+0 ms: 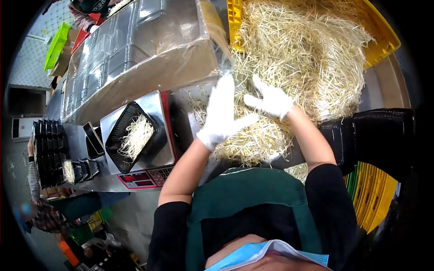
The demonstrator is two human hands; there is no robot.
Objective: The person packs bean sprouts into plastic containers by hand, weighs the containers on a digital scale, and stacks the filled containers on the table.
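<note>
My left hand (224, 113), in a white glove, is stretched flat with the thumb apart, at the left edge of the loose bean sprouts (253, 144). Also gloved in white, my right hand (273, 100) has its thumb and fingers spread above the sprouts, and neither hand holds anything I can see. Beyond them rises a large heap of bean sprouts (307, 58) spilling from a yellow crate (384, 43). Left of my hands, a black plastic tray (118, 151) with some sprouts in it rests tilted in view on a scale (165, 156).
A clear plastic-wrapped box of trays (144, 49) stands behind the scale. Stacked black trays (47, 153) and a small filled tray (68, 171) are at the far left, near a person in a plaid shirt (49, 217). Black trays (361, 135) stand at right, above yellow crates (375, 194).
</note>
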